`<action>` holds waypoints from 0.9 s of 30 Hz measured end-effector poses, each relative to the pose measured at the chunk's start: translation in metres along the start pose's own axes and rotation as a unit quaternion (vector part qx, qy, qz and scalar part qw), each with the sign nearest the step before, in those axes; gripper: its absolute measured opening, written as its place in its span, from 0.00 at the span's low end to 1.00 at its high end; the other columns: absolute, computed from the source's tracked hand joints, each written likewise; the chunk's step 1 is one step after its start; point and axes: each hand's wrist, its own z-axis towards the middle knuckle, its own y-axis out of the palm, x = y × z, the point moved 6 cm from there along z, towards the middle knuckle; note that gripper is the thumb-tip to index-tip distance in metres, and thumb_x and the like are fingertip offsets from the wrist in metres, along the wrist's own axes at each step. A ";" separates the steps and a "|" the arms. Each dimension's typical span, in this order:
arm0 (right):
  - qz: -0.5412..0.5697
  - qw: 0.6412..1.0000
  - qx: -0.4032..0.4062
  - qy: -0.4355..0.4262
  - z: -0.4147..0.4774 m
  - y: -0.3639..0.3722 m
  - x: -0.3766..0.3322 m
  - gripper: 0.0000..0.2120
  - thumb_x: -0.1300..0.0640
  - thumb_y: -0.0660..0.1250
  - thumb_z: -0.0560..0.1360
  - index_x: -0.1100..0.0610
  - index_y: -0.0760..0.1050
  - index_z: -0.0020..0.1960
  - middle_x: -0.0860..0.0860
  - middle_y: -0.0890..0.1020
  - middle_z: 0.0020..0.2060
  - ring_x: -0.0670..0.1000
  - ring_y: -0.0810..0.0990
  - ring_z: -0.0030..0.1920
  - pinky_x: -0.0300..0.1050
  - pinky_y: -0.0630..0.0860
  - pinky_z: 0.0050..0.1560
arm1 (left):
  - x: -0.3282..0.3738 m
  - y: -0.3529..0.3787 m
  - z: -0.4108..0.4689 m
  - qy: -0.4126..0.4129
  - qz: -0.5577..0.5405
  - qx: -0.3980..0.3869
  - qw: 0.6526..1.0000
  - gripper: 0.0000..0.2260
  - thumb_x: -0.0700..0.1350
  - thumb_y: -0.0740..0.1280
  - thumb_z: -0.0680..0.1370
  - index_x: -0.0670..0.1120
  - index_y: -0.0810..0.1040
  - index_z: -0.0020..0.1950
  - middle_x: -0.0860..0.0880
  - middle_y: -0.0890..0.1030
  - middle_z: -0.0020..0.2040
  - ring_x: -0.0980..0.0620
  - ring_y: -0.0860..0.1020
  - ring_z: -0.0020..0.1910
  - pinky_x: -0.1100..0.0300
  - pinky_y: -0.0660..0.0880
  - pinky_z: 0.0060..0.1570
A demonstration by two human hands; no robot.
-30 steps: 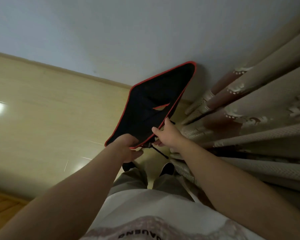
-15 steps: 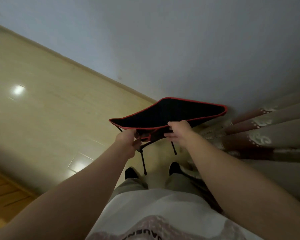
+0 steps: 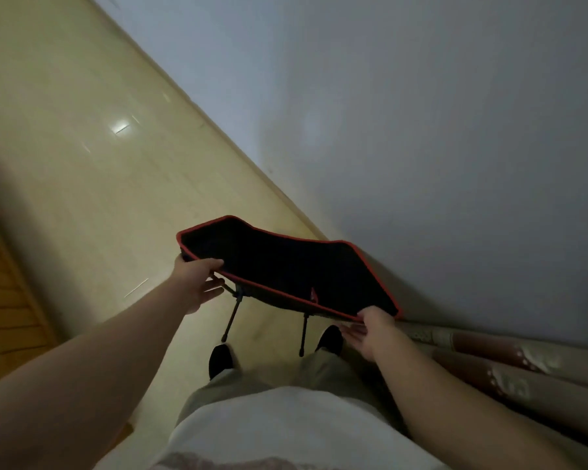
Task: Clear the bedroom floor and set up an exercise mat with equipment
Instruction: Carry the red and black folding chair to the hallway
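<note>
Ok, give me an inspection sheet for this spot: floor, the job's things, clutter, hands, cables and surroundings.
Surface: pale glossy floor, light glare on it.
Job's things: black fabric folding chair with red trim, thin black legs below; cannot tell whether they touch the floor.
Clutter: nothing seen.
Hands: left hand grips the chair's left edge; right hand pinches its right corner.
Cables: nothing seen.
Surroundings: grey-white wall, beige and maroon patterned curtains at right, orange-brown wooden panel at left.
</note>
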 end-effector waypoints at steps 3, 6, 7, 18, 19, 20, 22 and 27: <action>-0.024 0.999 -0.006 0.030 0.018 -0.021 -0.014 0.10 0.64 0.62 0.81 0.65 0.74 0.60 0.66 0.82 0.49 0.63 0.84 0.48 0.57 0.80 0.38 | -0.002 0.007 0.002 0.001 -0.014 0.033 0.999 0.34 0.35 0.74 0.74 0.52 0.63 0.74 0.40 0.77 0.61 0.38 0.82 0.53 0.41 0.82 0.52; -0.012 0.999 -0.018 0.036 0.020 -0.026 -0.022 0.09 0.66 0.63 0.80 0.64 0.74 0.60 0.65 0.82 0.50 0.62 0.83 0.48 0.56 0.80 0.37 | -0.007 0.010 0.003 -0.006 -0.055 0.029 0.998 0.32 0.31 0.72 0.74 0.50 0.65 0.73 0.40 0.78 0.61 0.39 0.83 0.53 0.45 0.83 0.45; -0.015 0.999 -0.020 0.032 0.021 -0.024 -0.026 0.10 0.67 0.63 0.80 0.64 0.74 0.60 0.65 0.81 0.51 0.62 0.83 0.48 0.56 0.80 0.36 | -0.009 0.009 0.004 -0.008 -0.070 0.032 0.997 0.32 0.29 0.70 0.74 0.50 0.65 0.72 0.40 0.77 0.62 0.39 0.83 0.53 0.47 0.83 0.42; -0.099 0.983 -0.081 -0.132 -0.033 0.078 -0.090 0.19 0.77 0.60 0.74 0.58 0.73 0.58 0.59 0.80 0.52 0.58 0.82 0.49 0.51 0.80 0.43 | 0.002 -0.058 0.014 0.010 -0.106 0.052 0.993 0.37 0.20 0.63 0.69 0.48 0.66 0.72 0.42 0.74 0.63 0.38 0.80 0.55 0.48 0.84 0.41; -0.117 0.975 -0.101 -0.159 -0.046 0.092 -0.101 0.19 0.76 0.61 0.74 0.57 0.74 0.57 0.58 0.81 0.52 0.58 0.82 0.50 0.52 0.80 0.46 | 0.008 -0.071 0.013 0.019 -0.123 0.051 0.991 0.37 0.20 0.63 0.70 0.48 0.66 0.73 0.42 0.75 0.62 0.37 0.80 0.55 0.47 0.83 0.45; -0.130 0.967 -0.117 -0.183 -0.059 0.104 -0.110 0.19 0.76 0.61 0.74 0.56 0.74 0.56 0.59 0.81 0.53 0.58 0.82 0.51 0.53 0.81 0.49 | 0.012 -0.083 0.009 0.031 -0.137 0.049 0.989 0.36 0.21 0.64 0.70 0.48 0.66 0.73 0.42 0.75 0.62 0.37 0.80 0.55 0.46 0.83 0.49; -0.163 0.950 -0.145 -0.223 -0.080 0.137 -0.129 0.20 0.75 0.62 0.73 0.56 0.75 0.58 0.60 0.81 0.56 0.60 0.82 0.53 0.59 0.81 0.56 | 0.024 -0.108 0.002 0.060 -0.155 0.051 0.985 0.34 0.22 0.64 0.71 0.49 0.66 0.71 0.43 0.75 0.62 0.37 0.79 0.57 0.46 0.82 0.53; -0.197 0.922 -0.184 -0.277 -0.120 0.214 -0.146 0.21 0.76 0.62 0.72 0.57 0.76 0.59 0.63 0.81 0.58 0.62 0.81 0.55 0.59 0.80 0.55 | 0.065 -0.163 -0.004 0.127 -0.176 0.076 0.973 0.33 0.23 0.65 0.71 0.48 0.66 0.71 0.47 0.75 0.60 0.41 0.76 0.60 0.53 0.79 0.47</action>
